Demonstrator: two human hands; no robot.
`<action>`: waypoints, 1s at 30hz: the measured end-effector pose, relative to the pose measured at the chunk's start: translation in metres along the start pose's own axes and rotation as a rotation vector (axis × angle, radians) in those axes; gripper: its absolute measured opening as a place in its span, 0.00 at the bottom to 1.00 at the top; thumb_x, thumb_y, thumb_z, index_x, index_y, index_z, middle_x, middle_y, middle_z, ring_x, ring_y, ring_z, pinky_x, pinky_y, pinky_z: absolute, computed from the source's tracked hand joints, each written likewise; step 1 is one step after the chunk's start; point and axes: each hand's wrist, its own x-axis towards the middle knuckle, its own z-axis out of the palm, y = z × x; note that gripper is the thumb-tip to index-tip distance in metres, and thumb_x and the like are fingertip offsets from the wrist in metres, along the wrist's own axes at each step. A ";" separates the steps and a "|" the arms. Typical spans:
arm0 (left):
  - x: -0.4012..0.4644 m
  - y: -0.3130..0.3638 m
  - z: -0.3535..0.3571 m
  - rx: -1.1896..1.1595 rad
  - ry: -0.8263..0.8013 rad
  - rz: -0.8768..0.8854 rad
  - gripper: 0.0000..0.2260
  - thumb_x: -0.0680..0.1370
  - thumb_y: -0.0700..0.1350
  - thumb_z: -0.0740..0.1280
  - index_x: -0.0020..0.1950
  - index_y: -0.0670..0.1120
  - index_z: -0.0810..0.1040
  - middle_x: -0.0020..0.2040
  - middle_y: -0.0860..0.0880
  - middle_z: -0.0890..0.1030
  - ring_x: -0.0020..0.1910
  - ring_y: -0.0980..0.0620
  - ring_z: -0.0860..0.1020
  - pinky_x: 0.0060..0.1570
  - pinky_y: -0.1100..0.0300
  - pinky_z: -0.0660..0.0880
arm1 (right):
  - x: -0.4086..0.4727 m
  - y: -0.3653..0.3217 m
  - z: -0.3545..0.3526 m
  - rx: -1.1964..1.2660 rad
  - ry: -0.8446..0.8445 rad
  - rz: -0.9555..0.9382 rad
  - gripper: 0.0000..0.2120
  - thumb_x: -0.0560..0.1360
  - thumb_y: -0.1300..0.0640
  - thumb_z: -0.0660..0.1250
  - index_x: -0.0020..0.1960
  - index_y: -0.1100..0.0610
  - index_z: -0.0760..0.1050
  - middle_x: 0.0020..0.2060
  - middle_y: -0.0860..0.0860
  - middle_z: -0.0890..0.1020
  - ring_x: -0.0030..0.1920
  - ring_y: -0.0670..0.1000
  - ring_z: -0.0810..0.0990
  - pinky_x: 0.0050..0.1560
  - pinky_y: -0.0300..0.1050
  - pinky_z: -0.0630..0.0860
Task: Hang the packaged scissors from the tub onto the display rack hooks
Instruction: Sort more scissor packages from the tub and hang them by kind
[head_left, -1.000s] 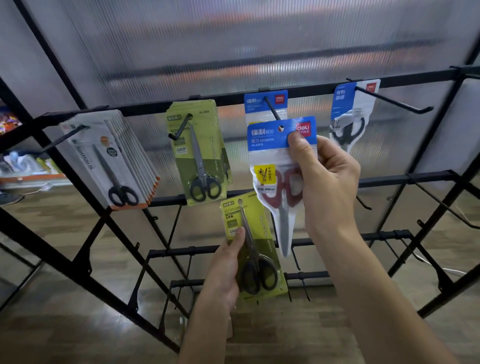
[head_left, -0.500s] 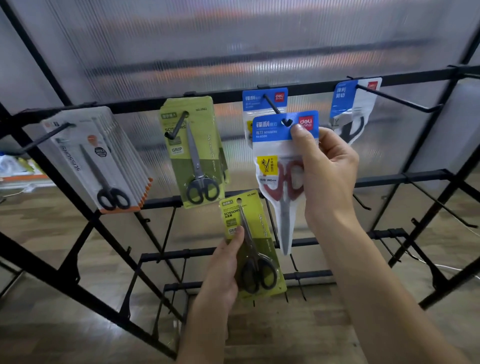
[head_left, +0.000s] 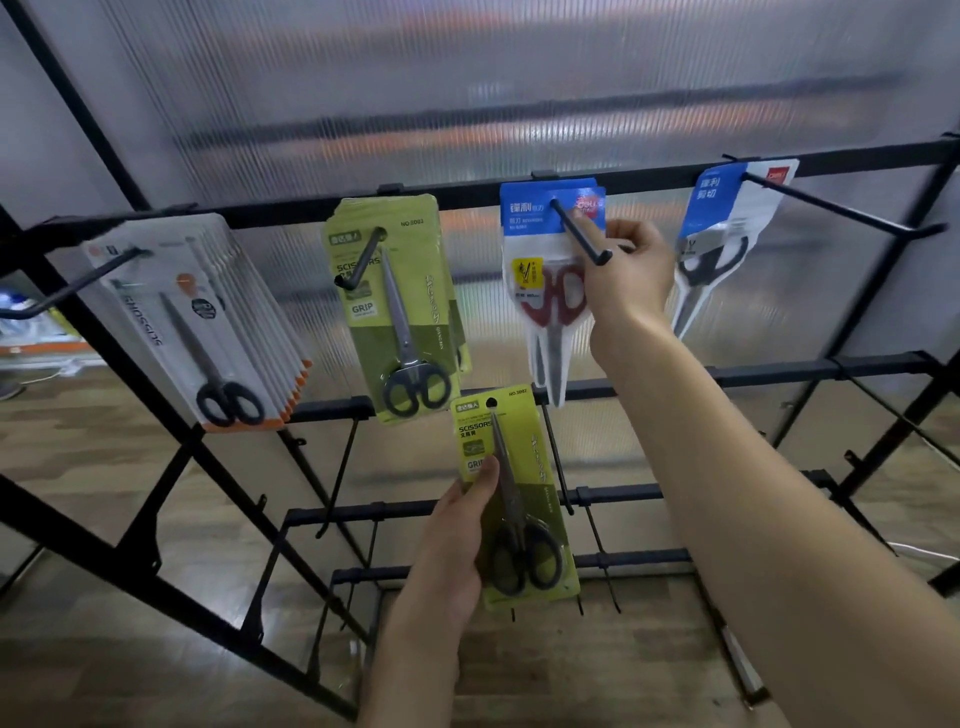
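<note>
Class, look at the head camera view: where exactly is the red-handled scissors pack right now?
The red-handled scissors pack hangs on the third hook of the top rail, between the green packs and the black-handled pack, with the right hand on it.

The right hand (head_left: 626, 275) is raised high on a long, extended bare forearm, fingers curled and pinched together near the thumb. The left hand (head_left: 457, 535) sits lower and nearer the body, wrist bent upward, thumb pressed forward against curled fingers in a closed grip.

Black rack (head_left: 519, 189), hooks bearing scissor packs (head_left: 400, 306)
</note>
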 end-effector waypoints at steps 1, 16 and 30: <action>-0.001 0.000 0.000 0.003 -0.005 0.001 0.16 0.83 0.56 0.67 0.66 0.49 0.82 0.56 0.45 0.89 0.58 0.42 0.86 0.65 0.41 0.79 | 0.005 0.000 0.003 -0.025 0.010 -0.011 0.12 0.76 0.47 0.75 0.46 0.51 0.74 0.45 0.50 0.82 0.42 0.48 0.82 0.44 0.42 0.80; -0.014 -0.021 -0.009 -0.045 -0.015 -0.038 0.16 0.82 0.57 0.69 0.66 0.51 0.84 0.60 0.44 0.87 0.65 0.40 0.83 0.74 0.37 0.72 | -0.030 0.031 -0.031 -0.298 -0.117 0.073 0.21 0.76 0.43 0.73 0.61 0.55 0.76 0.51 0.48 0.80 0.49 0.46 0.78 0.50 0.42 0.73; -0.036 -0.031 -0.002 0.050 -0.065 0.049 0.20 0.84 0.60 0.64 0.69 0.50 0.83 0.63 0.43 0.86 0.62 0.41 0.84 0.61 0.47 0.79 | -0.120 0.085 -0.085 -0.305 -0.406 0.077 0.07 0.79 0.52 0.73 0.55 0.51 0.85 0.47 0.47 0.88 0.49 0.46 0.85 0.54 0.48 0.82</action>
